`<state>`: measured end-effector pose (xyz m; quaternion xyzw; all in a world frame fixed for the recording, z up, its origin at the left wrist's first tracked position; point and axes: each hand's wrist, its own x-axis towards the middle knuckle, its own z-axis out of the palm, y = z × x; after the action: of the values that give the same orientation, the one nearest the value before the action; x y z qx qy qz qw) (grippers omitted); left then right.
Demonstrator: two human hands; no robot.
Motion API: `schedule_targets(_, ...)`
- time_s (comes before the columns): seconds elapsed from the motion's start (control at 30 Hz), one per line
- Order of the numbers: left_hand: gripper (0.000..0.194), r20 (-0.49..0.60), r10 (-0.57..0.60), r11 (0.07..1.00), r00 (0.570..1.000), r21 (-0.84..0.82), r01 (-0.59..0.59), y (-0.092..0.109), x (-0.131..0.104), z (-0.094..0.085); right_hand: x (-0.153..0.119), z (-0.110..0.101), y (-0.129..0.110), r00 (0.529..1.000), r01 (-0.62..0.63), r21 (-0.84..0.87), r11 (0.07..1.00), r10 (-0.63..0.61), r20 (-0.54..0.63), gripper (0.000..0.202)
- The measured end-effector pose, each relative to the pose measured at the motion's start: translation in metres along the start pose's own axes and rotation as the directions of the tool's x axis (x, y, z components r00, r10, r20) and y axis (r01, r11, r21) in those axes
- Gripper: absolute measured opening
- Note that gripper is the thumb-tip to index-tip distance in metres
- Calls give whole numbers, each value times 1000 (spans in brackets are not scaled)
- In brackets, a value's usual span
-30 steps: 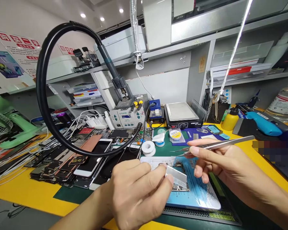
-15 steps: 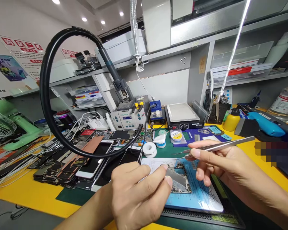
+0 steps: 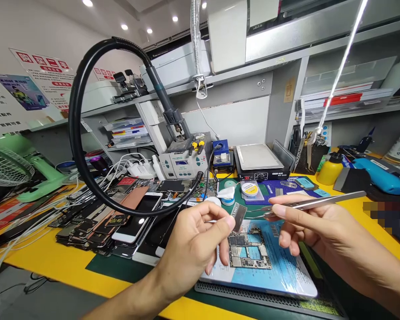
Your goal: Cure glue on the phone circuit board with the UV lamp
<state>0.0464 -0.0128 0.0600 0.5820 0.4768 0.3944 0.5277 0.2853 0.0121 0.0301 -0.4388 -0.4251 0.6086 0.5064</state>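
Observation:
Between thumb and fingers, my left hand [image 3: 200, 240] pinches a small thin metal plate [image 3: 239, 216] with some lettering on it, tilted up above the board. My right hand [image 3: 306, 220] is closed around a pair of metal tweezers [image 3: 323, 202], whose tips point left and come close to the plate's right edge; whether they touch it I cannot tell. Below both hands a phone circuit board [image 3: 251, 255] with cut-out openings lies on a blue and white pad [image 3: 286, 278]. My left fingers cover the board's left side.
A black hose [image 3: 74, 120] loops over the left from the hot-air station [image 3: 183, 164]. Phones [image 3: 138, 218] and stacked parts crowd the left. Behind stand a heating plate [image 3: 260, 158] and a round tin [image 3: 250, 190]; a yellow bottle [image 3: 330, 171] is at right.
My left hand has lifted the metal plate off the circuit board and turned it up toward the tweezers, uncovering the board's openings. The whole view has shifted slightly; my right hand keeps its hold.

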Motion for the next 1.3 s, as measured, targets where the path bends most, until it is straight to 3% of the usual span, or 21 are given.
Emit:
schedule_targets(0.5, 29, -132, 15, 998, 991, 63, -6, 13, -2, 3, 0, 2, -2, 1000, 16, 16, 1000, -15, -20, 51)
schedule_targets(0.67, 30, -125, 30, 991, 992, 131, -14, 13, 3, 0, 6, -1, -4, 987, 76, 61, 995, -66, -149, 53)
schedule_targets(0.77, 31, -92, 51, 978, 994, 208, -31, 11, 15, -9, 14, -6, -11, 943, 179, 83, 980, -147, -297, 45)
schedule_targets(0.83, 29, -56, 57, 960, 997, 278, -39, 10, 28, -15, 19, -10, -17, 908, 231, 82, 969, -185, -376, 26)
schedule_targets(0.9, 25, -14, 51, 931, 999, 363, -42, 10, 43, -20, 22, -14, -24, 885, 254, 75, 964, -201, -420, 9)
schedule_targets(0.97, 25, 38, 33, 889, 999, 456, -47, 11, 58, -21, 24, -17, -29, 869, 264, 65, 962, -209, -448, 5)
schedule_targets(1.13, 27, 147, -9, 743, 989, 663, -92, 10, 87, -10, 29, -22, -35, 834, 285, 50, 957, -222, -505, 6)
schedule_targets(1.3, 35, 218, -84, 613, 972, 781, -122, 7, 110, 12, 34, -27, -35, 838, 269, 23, 963, -222, -498, 9)
